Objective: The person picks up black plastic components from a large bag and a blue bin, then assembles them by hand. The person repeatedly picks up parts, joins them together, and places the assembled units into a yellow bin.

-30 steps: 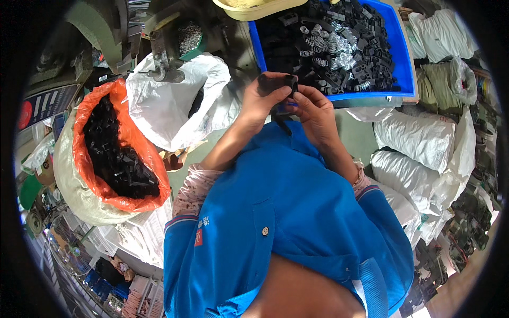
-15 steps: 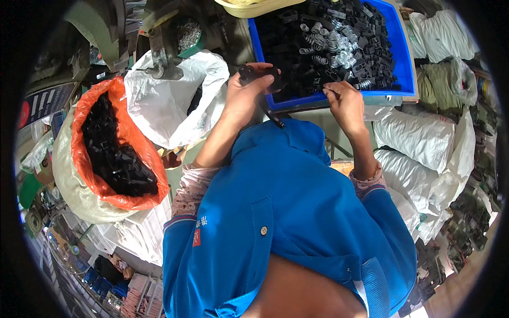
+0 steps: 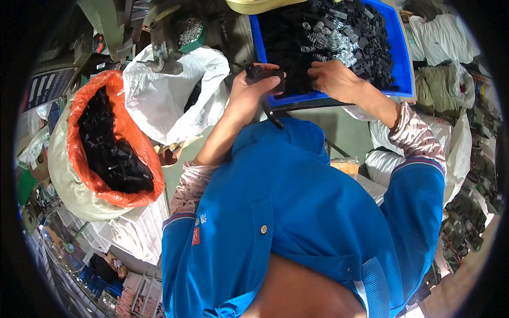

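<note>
My left hand (image 3: 248,95) is closed round a dark black part (image 3: 271,81), its thumb pressed on top, just off the near left edge of a blue tray (image 3: 411,69). The part's exact kind does not show. Over the tray's near side, my right hand (image 3: 336,80) has its fingers curled together at the heap of black plastic parts (image 3: 374,47); what the fingertips hold, if anything, is hidden. Beyond that hand, a pile of silver coil springs (image 3: 333,41) lies on the black parts.
To the left stand a white sack (image 3: 159,100) and an orange-lined sack (image 3: 154,197) filled with black parts. A green box of small metal pieces (image 3: 190,33) sits behind. White bundles (image 3: 437,40) are stacked at right; a yellow basin (image 3: 260,5) is at the top.
My right hand has moved left along the tray's near side, its elbow swinging out to the right. My left hand still grips the black part, with only a small shift.
</note>
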Action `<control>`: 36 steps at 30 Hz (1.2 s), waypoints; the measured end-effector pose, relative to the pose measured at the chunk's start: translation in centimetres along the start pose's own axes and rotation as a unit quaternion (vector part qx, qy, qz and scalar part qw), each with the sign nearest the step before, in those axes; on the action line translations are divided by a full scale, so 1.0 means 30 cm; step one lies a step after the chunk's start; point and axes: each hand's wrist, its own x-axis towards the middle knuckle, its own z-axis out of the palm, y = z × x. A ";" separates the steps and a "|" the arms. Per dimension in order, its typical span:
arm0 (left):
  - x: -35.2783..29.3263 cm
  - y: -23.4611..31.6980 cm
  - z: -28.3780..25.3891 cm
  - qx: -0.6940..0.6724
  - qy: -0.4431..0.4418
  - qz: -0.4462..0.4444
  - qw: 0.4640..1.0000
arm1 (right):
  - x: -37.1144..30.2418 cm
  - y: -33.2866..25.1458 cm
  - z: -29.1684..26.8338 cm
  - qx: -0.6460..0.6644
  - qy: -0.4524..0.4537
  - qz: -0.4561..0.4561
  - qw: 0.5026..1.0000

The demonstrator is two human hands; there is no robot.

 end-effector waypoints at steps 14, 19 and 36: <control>-0.027 0.008 -0.023 0.009 0.039 0.026 0.999 | 0.006 0.037 -0.039 0.138 0.002 0.014 0.990; -0.032 0.029 -0.002 0.128 0.022 0.079 0.988 | 0.036 0.000 -0.163 0.543 0.023 0.298 0.785; -0.084 0.063 0.039 0.328 0.072 0.153 0.929 | 0.219 -0.011 -0.234 0.613 -0.041 0.275 0.740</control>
